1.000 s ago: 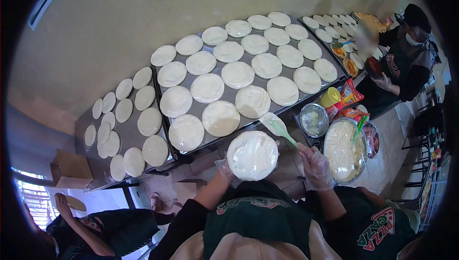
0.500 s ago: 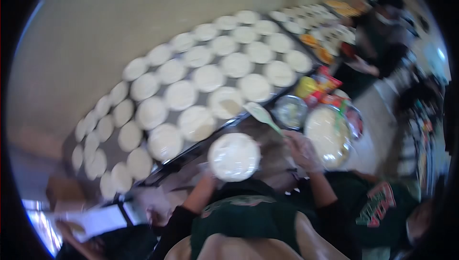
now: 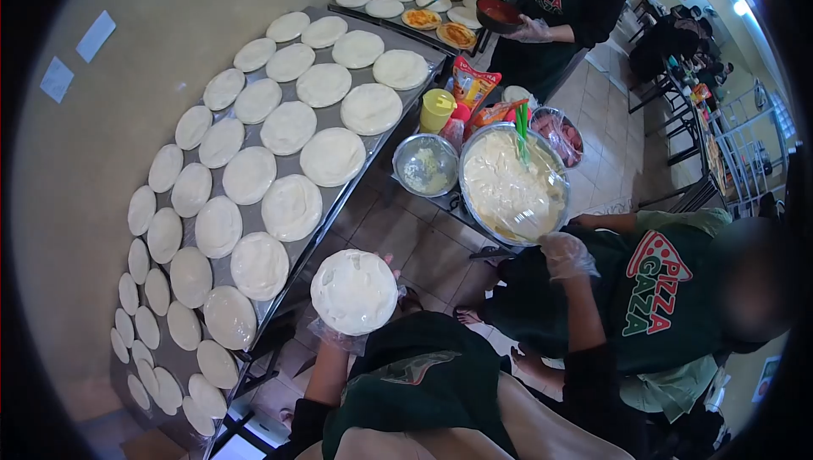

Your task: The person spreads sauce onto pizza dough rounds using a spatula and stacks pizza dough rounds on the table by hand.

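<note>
My left hand [image 3: 340, 337], in a clear plastic glove, supports a round flat dough base [image 3: 354, 291] from below; fingertips show past its far edge. White cream lies on top of the base. My gloved right hand [image 3: 569, 257] is closed at the near rim of a large metal bowl [image 3: 468, 206]. The bowl holds a thick, pale creamy mixture [image 3: 512, 176] with green handles standing in it. The spatula seen in my right hand earlier is mostly hidden now at the bowl's edge.
A long tray table [image 3: 203, 286] on the left bears many round dough bases. Beside the bowl stand a smaller metal bowl [image 3: 426, 164], a yellow container [image 3: 437, 110] and packets [image 3: 474, 83]. One co-worker [image 3: 550, 16] holds a red bowl [image 3: 500, 16]; another person [image 3: 669, 282] stands close on my right.
My right hand has moved with the spatula from over the gap by the tray table to the bowl's rim. The head view has turned, and the dough base stays on my left hand.
</note>
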